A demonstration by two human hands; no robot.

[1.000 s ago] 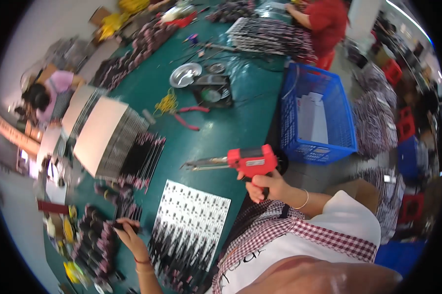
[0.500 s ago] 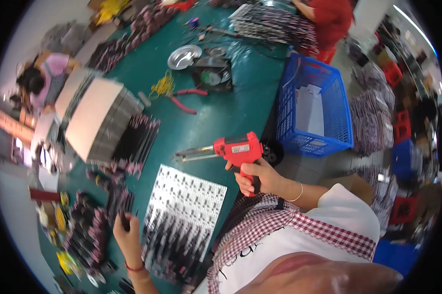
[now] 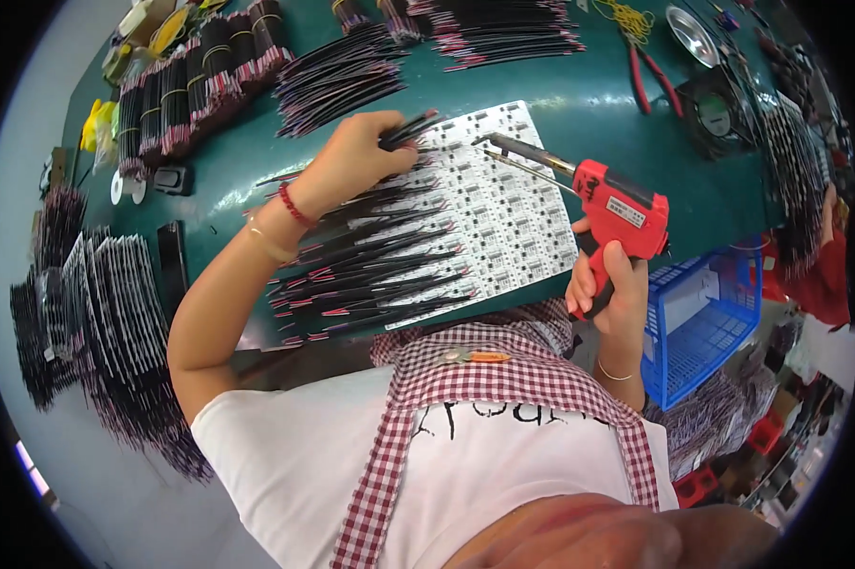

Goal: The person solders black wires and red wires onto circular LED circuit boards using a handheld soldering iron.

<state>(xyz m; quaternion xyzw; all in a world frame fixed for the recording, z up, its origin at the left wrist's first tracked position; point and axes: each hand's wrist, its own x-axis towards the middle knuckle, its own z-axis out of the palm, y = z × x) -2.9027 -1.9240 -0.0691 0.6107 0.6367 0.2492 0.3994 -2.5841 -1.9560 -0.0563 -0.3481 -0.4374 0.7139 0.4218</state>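
Note:
A red pistol-shaped soldering gun (image 3: 626,213) is gripped in my right hand (image 3: 619,289), fingers wrapped round its handle. Its long metal tip points left over the white panel of small circuit boards (image 3: 517,213); whether it touches the panel I cannot tell. My left hand (image 3: 366,152) is closed round a small bunch of black wires (image 3: 410,130) at the panel's far-left corner, just left of the tip. Rows of black wires with pinkish ends (image 3: 370,251) lie across the left part of the panel and stick out past its edge.
Loose black wires (image 3: 342,81) and tied wire bundles (image 3: 176,104) lie farther back on the green table (image 3: 238,190). Red-handled pliers (image 3: 641,81), a metal dish (image 3: 693,36) and a small black fan (image 3: 721,112) are back right. A blue crate (image 3: 702,327) stands beside the table's right.
My view has swung leftward, so the panel sits more centrally. My left hand has come to the panel's far corner with wires. The soldering gun's tip is now over the panel instead of bare table.

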